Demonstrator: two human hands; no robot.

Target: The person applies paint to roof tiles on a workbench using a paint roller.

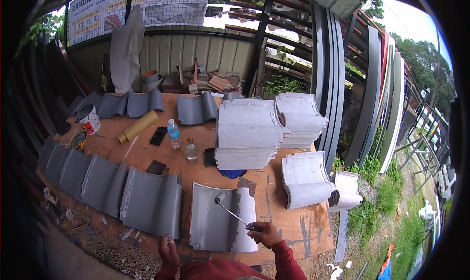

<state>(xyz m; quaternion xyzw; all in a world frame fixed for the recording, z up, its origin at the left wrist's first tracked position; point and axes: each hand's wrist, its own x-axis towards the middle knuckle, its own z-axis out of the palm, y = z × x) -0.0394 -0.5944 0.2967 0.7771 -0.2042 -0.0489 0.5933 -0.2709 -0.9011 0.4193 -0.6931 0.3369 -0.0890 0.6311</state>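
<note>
A roof tile [213, 226] lies in front of me, its left part coated grey and its raised right part still pale. My right hand [264, 235] is closed on the handle of a small paint roller [230, 211], whose head rests on the tile's grey part near the far end. My left hand [169, 253] is at the table's near edge, by the lower end of a grey tile [152, 201]. Its fingers look loosely bent and apart, with nothing plainly held.
More grey tiles [100, 184] line the table's [289, 231] left side. Stacks of pale tiles [247, 128] stand beyond, with a single pale tile [306, 179] to the right. A water bottle [174, 134], glass jar [191, 151], phone [158, 136], yellowish tube [138, 126] and paint bucket [88, 118] stand or lie left.
</note>
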